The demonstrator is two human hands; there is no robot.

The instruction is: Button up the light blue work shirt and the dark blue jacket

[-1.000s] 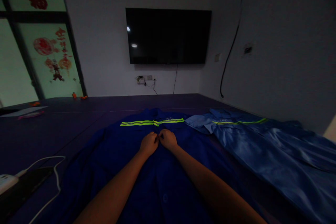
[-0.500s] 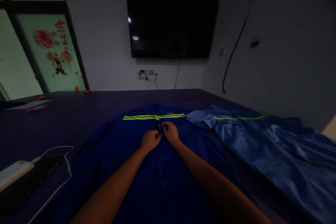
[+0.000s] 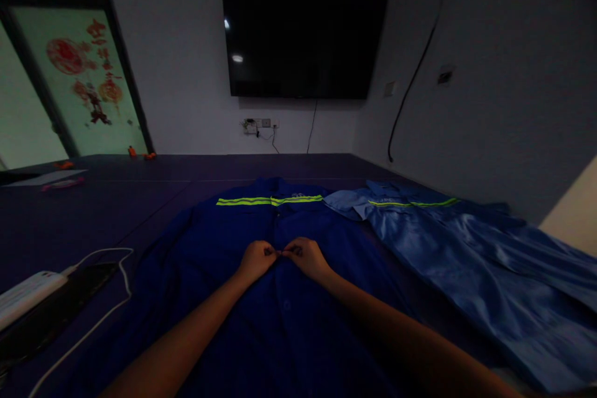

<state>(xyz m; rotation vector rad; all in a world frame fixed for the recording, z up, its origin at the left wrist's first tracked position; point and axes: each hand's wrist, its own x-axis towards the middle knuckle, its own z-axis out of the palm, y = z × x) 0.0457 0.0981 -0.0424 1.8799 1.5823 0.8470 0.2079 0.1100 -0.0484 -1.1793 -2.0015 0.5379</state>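
Our left hand (image 3: 256, 259) and right hand (image 3: 308, 258), pinched almost closed, grip the front placket (image 3: 282, 280) of the dark-blue work jacket (image 3: 219, 233), spread flat before us. We judge its cloth light, soft and limp, best held by the placket edges beside a button (image 3: 286, 305).

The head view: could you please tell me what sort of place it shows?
Probably a room indoors, perhaps a living room or office: a large television hangs on the wall, and red decorations are on a pale door panel.
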